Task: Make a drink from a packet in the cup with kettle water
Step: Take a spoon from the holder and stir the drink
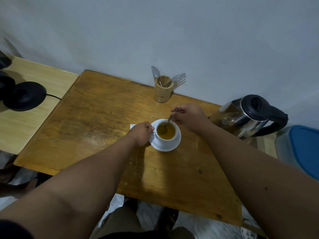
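A white cup (170,138) full of yellow-brown drink stands on a white saucer (170,147) in the middle of the wooden table (96,121). My left hand (141,133) is closed on the cup's handle at its left side. My right hand (188,116) pinches the handle of a metal spoon (165,125) whose bowl dips into the drink. A steel kettle (248,116) with a black lid and handle stands at the table's right edge. A white corner of paper (132,125), perhaps the packet, shows behind my left hand.
A wooden holder (163,91) with spoons and forks stands by the wall. A black kettle base (25,95) with its cord lies on a lighter table at the left. A container with a blue lid (303,149) sits at the far right.
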